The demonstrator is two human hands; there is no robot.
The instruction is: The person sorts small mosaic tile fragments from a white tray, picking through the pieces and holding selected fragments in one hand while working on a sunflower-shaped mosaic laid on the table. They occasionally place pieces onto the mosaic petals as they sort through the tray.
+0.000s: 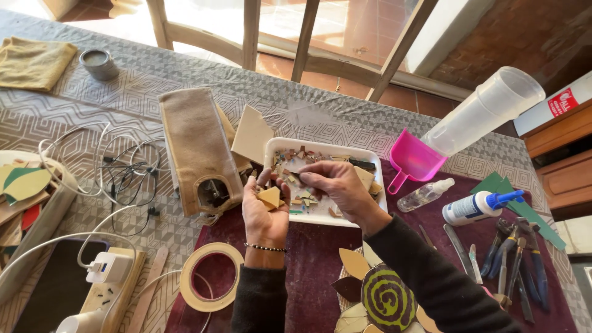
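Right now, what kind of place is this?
Probably a home craft table for mosaic work. A white tray holds small tile pieces, the left hand cups tan pieces, and a glue bottle and nippers lie nearby.

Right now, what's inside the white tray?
The white tray holds small broken tile bits in tan, brown and green. The right hand reaches in and covers the middle; the left hand hides the near-left corner.
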